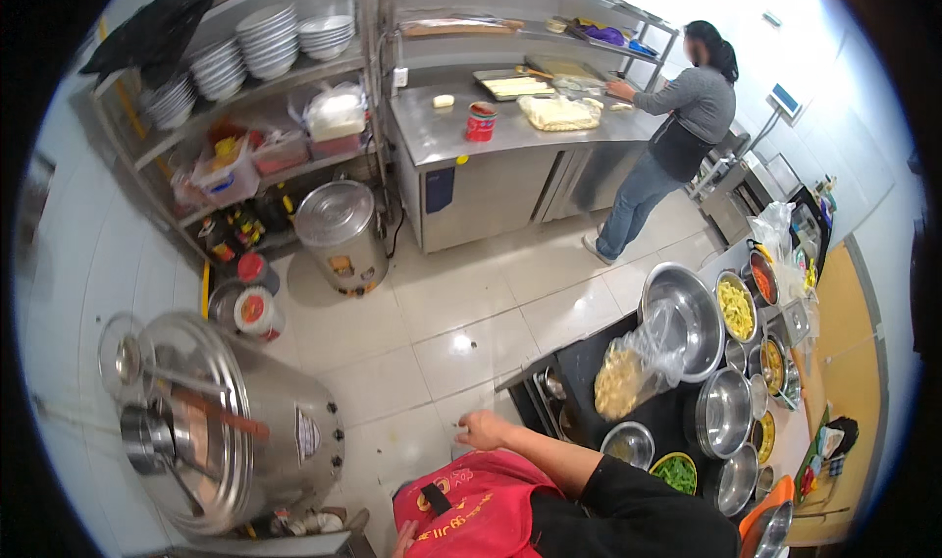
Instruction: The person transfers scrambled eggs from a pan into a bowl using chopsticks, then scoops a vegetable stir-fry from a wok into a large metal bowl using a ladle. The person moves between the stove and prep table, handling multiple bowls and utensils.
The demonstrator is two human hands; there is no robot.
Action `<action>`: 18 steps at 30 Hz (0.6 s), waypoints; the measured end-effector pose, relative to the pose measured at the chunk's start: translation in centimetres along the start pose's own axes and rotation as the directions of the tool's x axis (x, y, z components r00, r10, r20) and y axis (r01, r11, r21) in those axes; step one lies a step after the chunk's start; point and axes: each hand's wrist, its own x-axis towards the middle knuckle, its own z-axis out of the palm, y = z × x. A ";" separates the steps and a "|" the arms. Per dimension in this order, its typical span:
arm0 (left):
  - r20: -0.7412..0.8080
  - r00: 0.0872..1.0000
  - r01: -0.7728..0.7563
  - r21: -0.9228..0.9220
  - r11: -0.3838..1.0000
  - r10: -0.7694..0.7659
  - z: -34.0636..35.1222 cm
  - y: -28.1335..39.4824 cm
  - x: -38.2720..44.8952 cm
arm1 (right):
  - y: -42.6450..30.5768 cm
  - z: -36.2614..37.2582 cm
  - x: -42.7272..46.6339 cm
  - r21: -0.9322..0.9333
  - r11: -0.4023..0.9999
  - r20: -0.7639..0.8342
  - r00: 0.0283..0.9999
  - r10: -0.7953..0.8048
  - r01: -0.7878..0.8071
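My right hand [483, 430] reaches out over the tiled floor, left of the black counter. Its fingers are loosely bent and apart, with nothing plainly in them. My left hand [405, 539] shows only in part at the bottom edge, against the red apron [478, 503]; whether it holds anything is hidden. Right of my right arm stand a small steel bowl [628, 444] and a yellow-rimmed bowl of chopped greens [675, 473]. A clear plastic bag of pale yellowish food [618, 381] lies on the black counter, against a large steel basin [682, 322].
A large steel pot [280, 418] stands left, and a lidded steel drum [342, 238] beyond it. A person [688, 109] works at the steel counter [441, 135], far right. Nested steel bowls [725, 411] and food bowls crowd the right. Shelves hold stacked bowls [268, 43].
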 end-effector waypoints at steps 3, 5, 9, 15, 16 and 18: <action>0.163 0.987 0.013 -0.118 0.993 0.006 -3.7 3.2 5.8 | 0.9 -8.1 5.8 0.151 0.989 -0.202 0.979 0.020 0.011; 0.239 0.970 0.014 -0.206 0.978 0.037 -7.4 4.5 9.4 | 1.5 -12.1 9.6 0.231 0.973 -0.287 0.957 0.039 0.029; 0.185 0.930 -0.350 0.183 0.919 0.317 -8.4 16.9 17.3 | 5.8 -14.8 17.0 0.324 0.945 -0.348 0.935 0.074 0.046; 0.132 0.973 -0.229 0.617 0.753 0.187 -1.4 46.6 27.7 | 12.6 -23.9 17.1 0.580 0.799 -0.345 0.840 0.418 -0.160; 0.134 0.959 -0.269 0.709 0.652 0.251 -0.7 49.3 29.7 | 12.7 -26.0 16.5 0.625 0.754 -0.348 0.794 0.499 -0.200; 0.282 0.914 -0.406 0.642 0.650 0.292 1.8 54.8 33.9 | 15.1 -28.4 16.3 0.785 0.598 -0.366 0.660 0.656 -0.160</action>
